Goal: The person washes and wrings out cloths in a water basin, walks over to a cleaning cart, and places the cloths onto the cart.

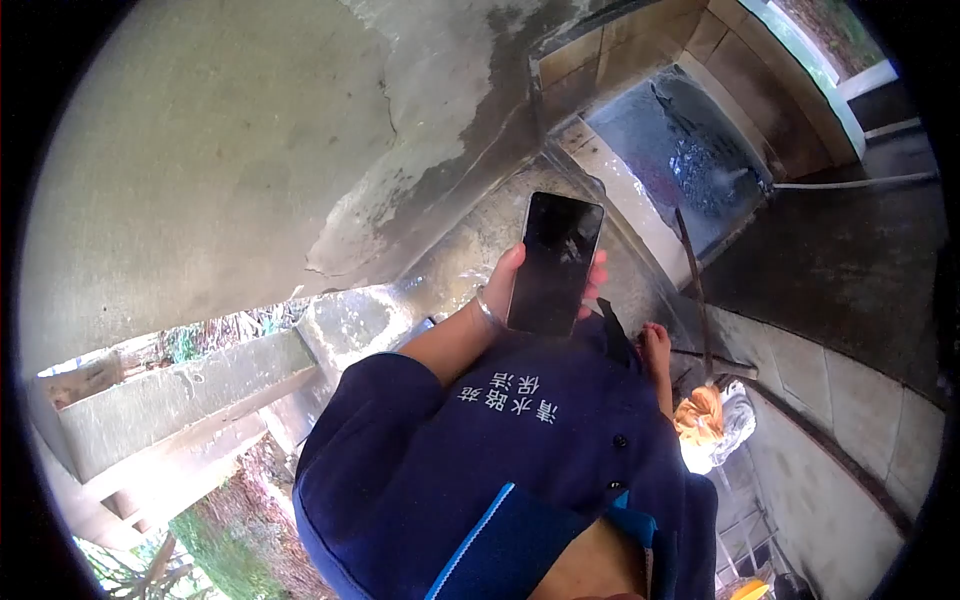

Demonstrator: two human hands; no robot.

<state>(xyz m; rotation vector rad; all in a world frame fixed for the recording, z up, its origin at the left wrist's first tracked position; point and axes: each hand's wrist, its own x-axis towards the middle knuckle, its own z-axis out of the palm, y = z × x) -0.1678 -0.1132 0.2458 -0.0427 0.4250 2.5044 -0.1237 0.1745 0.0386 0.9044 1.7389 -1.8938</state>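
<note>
My left hand [503, 278] is wrapped round a smartphone [555, 262], its thumb along one edge and its fingertips showing at the other. The phone is upright, with a dark screen that carries some reflections. Lower down on the right, my right hand [656, 350] hangs beside my body with its fingers loosely bent. I see nothing plainly held in it. A black strap [618, 335] lies close to that hand, and a thin dark bar [705, 357] runs out beside it.
Ahead on the right is a tiled basin [655, 150] with wet, shiny contents. A long stick [692, 270] leans near it. An orange cloth [698, 415] and a white plastic bag [738, 420] are at my right. A stained wall [220, 180] rises on the left above a concrete ledge [180, 410].
</note>
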